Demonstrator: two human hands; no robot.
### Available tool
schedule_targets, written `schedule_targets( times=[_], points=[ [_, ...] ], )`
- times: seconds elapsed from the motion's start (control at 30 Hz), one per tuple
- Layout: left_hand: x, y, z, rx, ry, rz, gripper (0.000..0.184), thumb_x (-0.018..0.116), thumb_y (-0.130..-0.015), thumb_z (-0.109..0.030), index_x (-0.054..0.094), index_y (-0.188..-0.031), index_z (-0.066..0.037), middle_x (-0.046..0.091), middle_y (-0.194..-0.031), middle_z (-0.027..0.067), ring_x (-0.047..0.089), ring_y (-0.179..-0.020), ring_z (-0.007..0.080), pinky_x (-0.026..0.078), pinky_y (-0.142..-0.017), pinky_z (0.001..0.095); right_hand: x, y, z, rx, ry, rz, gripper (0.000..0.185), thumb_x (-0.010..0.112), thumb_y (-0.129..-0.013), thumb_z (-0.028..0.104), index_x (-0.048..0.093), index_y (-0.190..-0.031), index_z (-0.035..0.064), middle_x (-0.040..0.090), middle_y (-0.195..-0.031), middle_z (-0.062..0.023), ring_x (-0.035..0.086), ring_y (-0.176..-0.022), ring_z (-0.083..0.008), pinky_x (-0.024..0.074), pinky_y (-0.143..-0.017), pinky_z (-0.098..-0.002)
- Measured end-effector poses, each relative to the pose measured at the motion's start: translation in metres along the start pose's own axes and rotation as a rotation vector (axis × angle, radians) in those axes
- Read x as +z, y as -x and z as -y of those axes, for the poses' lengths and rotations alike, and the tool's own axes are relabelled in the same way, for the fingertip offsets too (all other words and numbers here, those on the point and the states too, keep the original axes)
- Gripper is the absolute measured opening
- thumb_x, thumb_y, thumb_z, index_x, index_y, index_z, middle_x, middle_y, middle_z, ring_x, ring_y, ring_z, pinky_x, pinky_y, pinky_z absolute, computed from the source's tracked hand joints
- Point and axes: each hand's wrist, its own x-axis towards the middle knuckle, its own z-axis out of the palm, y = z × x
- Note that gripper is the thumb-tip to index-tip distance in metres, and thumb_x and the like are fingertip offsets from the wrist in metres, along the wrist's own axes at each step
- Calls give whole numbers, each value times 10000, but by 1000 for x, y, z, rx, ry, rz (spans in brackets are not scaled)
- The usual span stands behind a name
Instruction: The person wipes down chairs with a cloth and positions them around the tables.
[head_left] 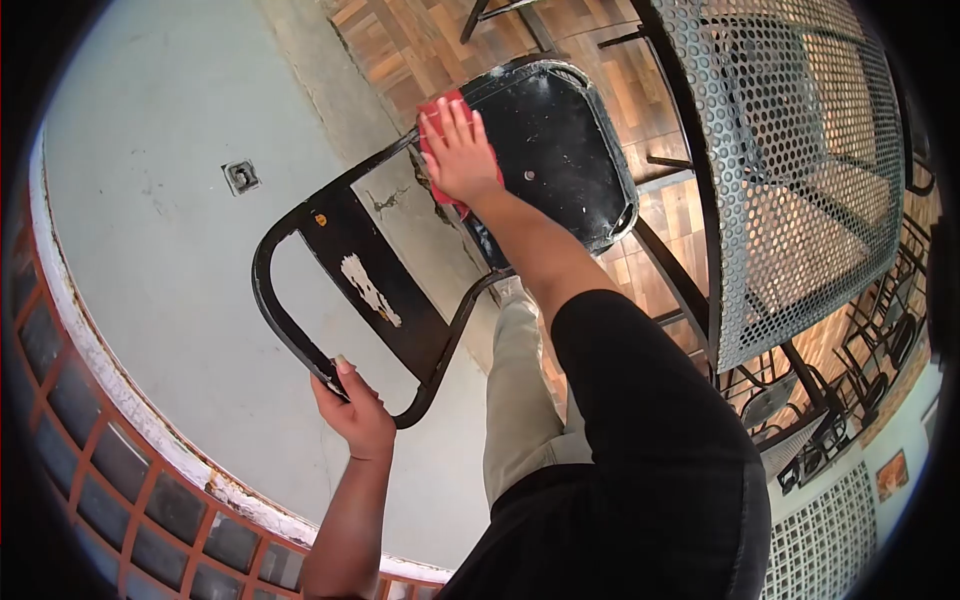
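A black metal folding chair stands before me, its backrest [375, 275] on the left and its seat [550, 140] toward the upper middle. My left hand [355, 410] is closed around the top tube of the backrest frame. On the seat's rear edge lies a red cloth [437, 115]. Spread flat on this cloth is my right hand [462, 155], fingers stretched out and pressing it down. Paint has worn off the backrest panel in a white patch, and an orange mark shows near its upper end. Pale specks and a small round spot dot the seat.
A perforated metal table [700, 180] stands close on the right. Several dark chairs [830, 400] are beyond it at lower right. A pale wall [180, 280] with a socket box [240, 177] borders the left. Wood-patterned floor tiles [400, 45] show behind the chair.
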Motion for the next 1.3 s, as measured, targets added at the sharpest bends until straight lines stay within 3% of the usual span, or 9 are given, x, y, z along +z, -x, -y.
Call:
schedule_targets(
  times=[0.2,0.4,0.57,0.7,0.77,0.9,1.1,1.23,1.3],
  points=[
    [4,0,0,-36,20,-31,243,526,-1073,-294,464,-935,-104,387,-608,-71,328,-479,16,266,-430,213,-9,38,-24,-302,-30,176,684,477,-997,478,334,-1582,154,186,-1674,-186,154,-1551,-372,137,-1231,-569],
    [1,1,-1,-46,19,-33,239,530,-1072,-289,462,-935,-105,390,-618,-75,327,-483,14,265,-432,210,-72,40,-128,149,37,-34,733,517,-978,486,303,-1601,164,174,-1672,-216,155,-1549,-397,145,-1215,-608],
    [1,4,-2,-38,8,-30,235,532,-1072,-288,464,-937,-107,390,-616,-75,329,-483,14,268,-432,209,-40,-25,-89,471,21,-277,718,486,-989,492,314,-1597,151,176,-1664,-240,157,-1546,-411,133,-1210,-628],
    [1,2,-1,-51,17,-37,241,525,-1074,-297,465,-939,-106,393,-614,-72,329,-481,15,267,-430,208,2,-16,-6,-116,34,99,649,467,-1003,473,406,-1550,129,174,-1672,-213,136,-1555,-376,120,-1227,-593],
    [0,3,-2,-57,10,-40,252,520,-1075,-309,466,-942,-102,394,-608,-70,328,-477,17,265,-430,207,8,10,17,-212,-43,93,628,470,-1002,473,435,-1533,140,182,-1673,-201,148,-1553,-368,127,-1231,-580],
    [2,4,-5,-59,7,-24,269,512,-1077,-327,466,-942,-99,391,-597,-66,329,-473,20,262,-432,206,-10,45,-25,-195,-120,160,644,496,-990,479,425,-1540,152,189,-1672,-194,151,-1553,-365,132,-1225,-594],
    [0,2,-5,-105,33,-4,257,528,-1065,-312,480,-973,-77,401,-634,-63,347,-497,24,300,-451,211,-86,50,-160,254,132,-142,721,543,-968,482,356,-1574,139,231,-1641,-254,223,-1519,-433,180,-1187,-649],
    [-2,0,-3,-24,1,-17,279,508,-1078,-339,466,-944,-98,382,-585,-63,329,-475,22,257,-435,212,-71,37,-148,343,155,-193,739,545,-965,483,356,-1568,100,236,-1625,-290,220,-1516,-447,180,-1190,-643],
    [-4,2,-3,-35,-9,-15,279,507,-1078,-342,468,-949,-97,381,-585,-64,327,-476,22,255,-435,214,-64,47,-118,196,88,-90,736,539,-967,484,373,-1554,73,236,-1619,-300,222,-1514,-445,185,-1198,-620]
  ],
)
